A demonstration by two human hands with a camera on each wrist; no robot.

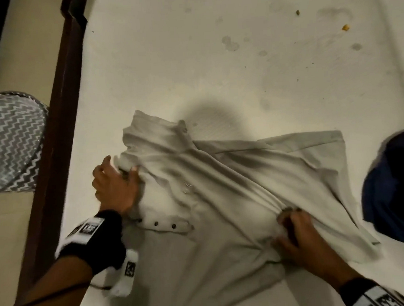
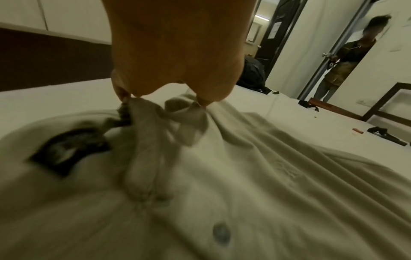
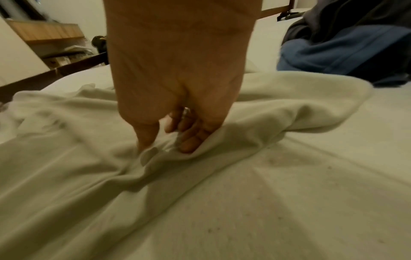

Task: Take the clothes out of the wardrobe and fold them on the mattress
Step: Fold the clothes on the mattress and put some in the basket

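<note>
Basket [image 1: 6, 141] sat at 9 o'clock, off the mattress [image 1: 236, 53], beyond the bed frame [image 1: 56, 130]. Left hand [image 1: 115, 183] pinched the shirt [image 1: 223, 187] near the collar, thumb and fingertips bunching cloth; wrist view confirmed fingers [image 2: 201, 103] clamped on a fold. Likely anchoring the top edge so the fabric stayed taut. Button placket [image 1: 165, 225] lay just at 5 o'clock of that hand. Shirt was spread on the mattress, centre to 6 o'clock, wrinkled, not yet folded flat. Right hand [image 1: 299, 239] gripped the shirt lower down, at 4 o'clock from the left hand, fingers [image 3: 189, 142] curled into a raised fold. Probably pulling one side over for the first fold. Creases ran diagonally between the two hands, so the cloth was under tension. Dark blue garment [image 1: 397, 185] sat at 3 o'clock, just beside the shirt's edge.
</note>
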